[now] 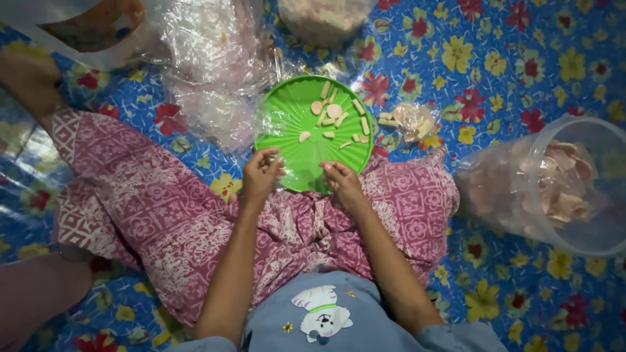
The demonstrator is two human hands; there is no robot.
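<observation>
A round green plate [297,124] rests on my lap and the floor mat, with several pale cracker pieces [334,111] scattered on its far half. My left hand [261,175] is at the plate's near left edge, fingers pinched on a small clear plastic bag [279,166]. Just to the right, my right hand [340,179] is at the plate's near edge with fingers curled; the same clear plastic seems to run between both hands. What is inside the bag is too small to tell.
A clear plastic tub [574,186] with a bag of pale crackers stands at the right. Crumpled clear plastic bags [208,65] lie at the upper left, a small filled packet [414,120] beside the plate, another cracker bag [323,19] at the top. Blue flowered mat [508,58] underneath.
</observation>
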